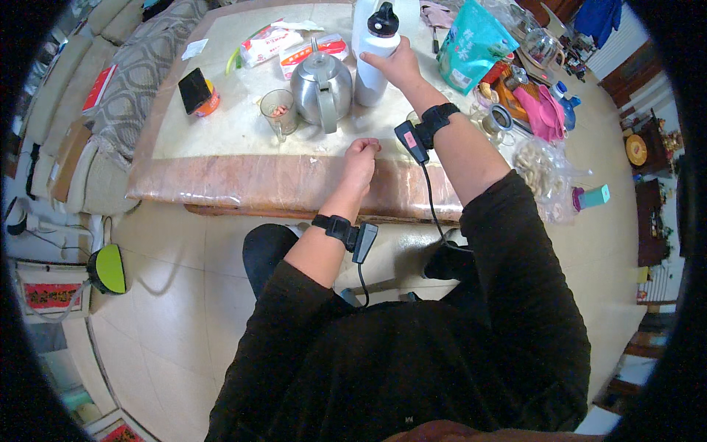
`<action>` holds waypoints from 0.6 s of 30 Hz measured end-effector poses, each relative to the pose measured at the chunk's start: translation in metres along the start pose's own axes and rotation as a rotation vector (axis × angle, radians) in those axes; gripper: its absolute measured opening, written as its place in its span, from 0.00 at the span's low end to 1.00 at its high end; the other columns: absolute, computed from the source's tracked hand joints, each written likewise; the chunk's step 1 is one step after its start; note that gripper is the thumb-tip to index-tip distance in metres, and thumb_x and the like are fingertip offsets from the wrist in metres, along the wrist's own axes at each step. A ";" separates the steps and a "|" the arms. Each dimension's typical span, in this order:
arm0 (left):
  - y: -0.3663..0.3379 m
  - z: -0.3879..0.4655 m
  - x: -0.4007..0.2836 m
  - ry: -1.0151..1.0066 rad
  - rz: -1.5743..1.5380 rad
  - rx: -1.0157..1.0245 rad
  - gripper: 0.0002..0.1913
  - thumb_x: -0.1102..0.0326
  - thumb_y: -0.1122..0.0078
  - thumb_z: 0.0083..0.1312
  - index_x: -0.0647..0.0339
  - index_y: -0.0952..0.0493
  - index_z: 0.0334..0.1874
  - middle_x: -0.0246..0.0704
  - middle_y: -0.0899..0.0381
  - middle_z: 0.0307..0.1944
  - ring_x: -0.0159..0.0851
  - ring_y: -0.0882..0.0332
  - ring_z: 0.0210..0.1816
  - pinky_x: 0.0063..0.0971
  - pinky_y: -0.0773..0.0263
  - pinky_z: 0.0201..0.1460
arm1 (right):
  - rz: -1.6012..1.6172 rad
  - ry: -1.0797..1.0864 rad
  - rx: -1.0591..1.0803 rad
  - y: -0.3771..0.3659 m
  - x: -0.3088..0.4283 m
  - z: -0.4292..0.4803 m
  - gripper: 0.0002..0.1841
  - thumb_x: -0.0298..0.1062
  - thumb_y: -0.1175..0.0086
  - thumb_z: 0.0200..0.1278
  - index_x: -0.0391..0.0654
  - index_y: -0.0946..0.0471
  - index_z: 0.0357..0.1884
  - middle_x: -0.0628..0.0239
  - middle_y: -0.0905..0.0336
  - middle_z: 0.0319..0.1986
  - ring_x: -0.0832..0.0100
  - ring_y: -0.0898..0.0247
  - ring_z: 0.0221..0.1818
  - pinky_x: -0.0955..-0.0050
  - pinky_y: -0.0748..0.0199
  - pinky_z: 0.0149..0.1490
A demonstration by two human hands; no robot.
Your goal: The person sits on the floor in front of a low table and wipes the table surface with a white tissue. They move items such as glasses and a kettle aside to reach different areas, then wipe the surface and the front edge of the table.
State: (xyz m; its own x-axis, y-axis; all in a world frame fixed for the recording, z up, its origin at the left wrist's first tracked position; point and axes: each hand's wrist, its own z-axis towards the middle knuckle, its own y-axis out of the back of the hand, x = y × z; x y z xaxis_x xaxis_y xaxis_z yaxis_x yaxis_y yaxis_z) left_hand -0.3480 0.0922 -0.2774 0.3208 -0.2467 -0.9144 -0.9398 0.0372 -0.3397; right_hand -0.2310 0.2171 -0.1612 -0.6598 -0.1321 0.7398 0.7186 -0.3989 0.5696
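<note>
My right hand [401, 64] is wrapped around the upper side of a white water bottle [371, 77] with a black spout lid [383, 21]. The bottle is upright at the table's middle. My left hand [360, 161] rests near the front edge of the table, fingers curled in, and nothing shows between them. Left of the bottle stands a brushed-metal kettle [309, 91], its pale handle turned towards me. Beside the kettle is a glass mug [277, 117] with small pinkish pieces inside. My right wrist partly covers a glass [402, 146].
A phone [195, 91] leans on an orange tub [207, 104]. Tissue packs [270, 47] lie behind the kettle. To the right are a teal pouch [472, 47], a metal cup [497, 119], a pink cloth [544, 113] and a clear plastic bag [544, 171]. A sofa [105, 182] borders the table's left.
</note>
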 end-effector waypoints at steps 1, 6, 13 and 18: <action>-0.001 0.000 0.002 -0.021 0.034 -0.001 0.06 0.73 0.52 0.56 0.64 0.29 0.34 0.30 0.26 0.29 0.28 0.32 0.34 0.18 0.38 0.41 | 0.021 0.003 0.037 0.000 -0.003 0.001 0.43 0.51 0.35 0.34 0.30 0.41 0.48 0.47 0.31 0.42 0.58 0.31 0.45 0.67 0.32 0.47; -0.001 -0.005 0.012 -0.141 0.106 0.014 0.05 0.71 0.52 0.57 0.61 0.28 0.33 0.27 0.26 0.28 0.25 0.33 0.30 0.17 0.37 0.36 | 0.016 0.017 0.046 0.012 -0.020 -0.012 0.40 0.48 0.37 0.39 0.34 0.41 0.52 0.50 0.32 0.46 0.59 0.33 0.47 0.68 0.34 0.49; 0.004 -0.001 0.014 -0.110 0.083 0.049 0.04 0.72 0.52 0.57 0.60 0.28 0.33 0.30 0.24 0.31 0.25 0.31 0.32 0.17 0.37 0.39 | 0.095 -0.241 0.004 0.104 -0.061 -0.109 0.13 0.37 0.49 0.53 0.36 0.26 0.35 0.65 0.25 0.26 0.78 0.28 0.27 0.81 0.31 0.27; 0.001 -0.005 0.013 -0.112 0.112 0.033 0.05 0.71 0.54 0.58 0.61 0.28 0.34 0.31 0.24 0.31 0.25 0.31 0.32 0.18 0.37 0.39 | 0.246 -0.383 0.253 0.092 -0.062 -0.176 0.14 0.39 0.50 0.55 0.37 0.26 0.34 0.66 0.26 0.24 0.78 0.30 0.22 0.82 0.33 0.23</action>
State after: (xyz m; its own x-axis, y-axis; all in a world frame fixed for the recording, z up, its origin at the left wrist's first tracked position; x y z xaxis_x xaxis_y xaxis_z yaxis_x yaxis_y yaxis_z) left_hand -0.3453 0.0840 -0.2884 0.2275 -0.1293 -0.9651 -0.9665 0.0910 -0.2400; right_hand -0.1630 0.0288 -0.2181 -0.3707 0.1663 0.9137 0.9043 -0.1594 0.3959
